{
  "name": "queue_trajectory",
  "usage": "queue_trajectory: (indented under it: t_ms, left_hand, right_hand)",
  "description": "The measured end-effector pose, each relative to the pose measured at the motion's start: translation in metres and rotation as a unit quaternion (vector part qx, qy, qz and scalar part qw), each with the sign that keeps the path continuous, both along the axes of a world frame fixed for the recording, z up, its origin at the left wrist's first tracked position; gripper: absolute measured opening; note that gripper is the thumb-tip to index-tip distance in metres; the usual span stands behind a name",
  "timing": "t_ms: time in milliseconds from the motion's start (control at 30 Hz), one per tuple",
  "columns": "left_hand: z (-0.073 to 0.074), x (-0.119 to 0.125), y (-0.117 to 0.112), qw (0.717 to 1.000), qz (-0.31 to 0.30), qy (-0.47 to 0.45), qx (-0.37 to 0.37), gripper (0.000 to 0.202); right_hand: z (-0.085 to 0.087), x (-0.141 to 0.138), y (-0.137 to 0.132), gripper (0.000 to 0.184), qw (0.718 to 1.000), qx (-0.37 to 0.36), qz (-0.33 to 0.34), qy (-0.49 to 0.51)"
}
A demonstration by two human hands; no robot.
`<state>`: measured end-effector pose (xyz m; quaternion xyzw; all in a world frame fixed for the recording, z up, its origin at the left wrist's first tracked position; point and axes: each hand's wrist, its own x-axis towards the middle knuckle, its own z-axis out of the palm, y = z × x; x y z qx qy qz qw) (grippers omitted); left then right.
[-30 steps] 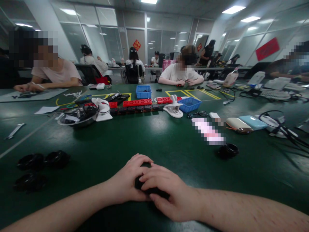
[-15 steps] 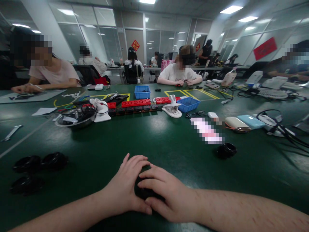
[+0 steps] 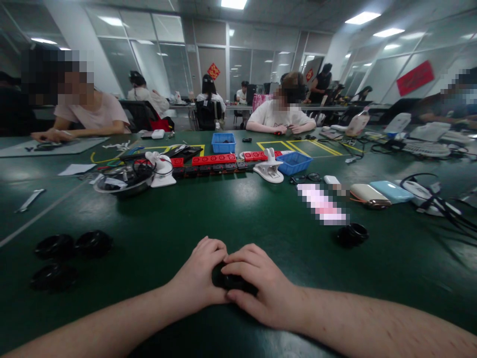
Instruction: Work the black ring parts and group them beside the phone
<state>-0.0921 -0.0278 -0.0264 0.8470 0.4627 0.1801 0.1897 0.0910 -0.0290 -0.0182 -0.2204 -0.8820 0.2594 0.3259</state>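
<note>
Both hands are wrapped around a black rounded part [image 3: 221, 276] at the front middle of the green table [image 3: 179, 219]. My left hand [image 3: 201, 273] grips its left side, with the thumb low at the near side. From the right, my right hand [image 3: 263, 288] curls its fingers over the top and holds its thumb below. Much of the part is hidden by the fingers, so its exact kind does not show. To the left lie three glossy black ring-shaped parts [image 3: 94, 243]. Another black ring-shaped part [image 3: 353, 234] stands at the right.
Farther back are a metal bowl [image 3: 122, 185] of dark pieces, white clip bases [image 3: 269, 166], a row of red and black power-strip parts [image 3: 214, 160] and blue bins [image 3: 223, 143]. A blurred phone [image 3: 322, 204] and power banks [image 3: 391, 191] lie right. A wrench [image 3: 30, 200] lies left. Co-workers sit around.
My left hand's fingers have drawn in closer around the black part, and its thumb has shifted up. Both hands still hold the part. The whole view has moved slightly.
</note>
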Motion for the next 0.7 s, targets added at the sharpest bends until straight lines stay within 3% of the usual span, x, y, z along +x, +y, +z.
queue_trajectory:
  t_ms: [200, 367, 567, 700]
  left_hand:
    - [0.0, -0.011, 0.016, 0.992, -0.124, -0.019, -0.005, 0.029]
    - [-0.001, -0.013, 0.023, 0.978, -0.202, 0.036, -0.019, 0.028]
    - [0.008, -0.018, 0.016, 0.975, -0.199, 0.061, -0.075, 0.051]
    - [0.003, -0.016, -0.002, 0.993, -0.088, 0.043, -0.059, 0.095]
  right_hand:
    - [0.007, 0.0, 0.001, 0.024, 0.996, -0.014, 0.089, 0.023]
    - [0.009, 0.001, 0.0, 0.023, 0.991, -0.021, 0.133, 0.021]
    - [0.008, 0.003, -0.001, 0.022, 0.993, 0.01, 0.119, -0.001]
    - [0.005, 0.001, -0.002, 0.022, 0.997, 0.04, 0.067, 0.002]
